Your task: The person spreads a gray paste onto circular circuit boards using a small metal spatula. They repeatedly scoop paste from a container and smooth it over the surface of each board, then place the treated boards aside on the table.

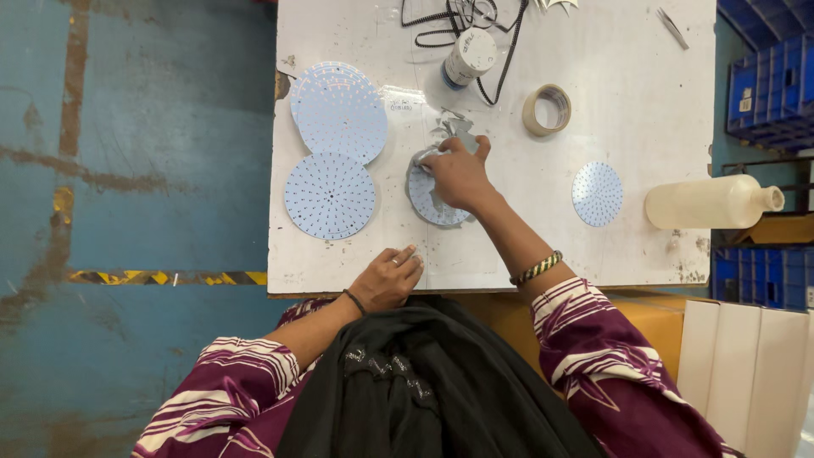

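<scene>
My right hand (pixel 459 174) presses a small grey rag onto a round perforated white disc (pixel 430 199) lying mid-table. My left hand (pixel 388 278) rests curled on the table's near edge, holding nothing. A larger dotted disc (pixel 330 195) lies to the left, with a stack of similar discs (pixel 339 110) just behind it. A small disc (pixel 597 194) sits to the right of my right arm.
The white worktable (pixel 644 110) carries a roll of tape (pixel 546 109), a white jar (pixel 468 58), black cable (pixel 441 21) and a pale plastic bottle (pixel 712 202) lying at its right edge. Blue crates (pixel 767 85) stand to the right, white boxes (pixel 746 373) below them.
</scene>
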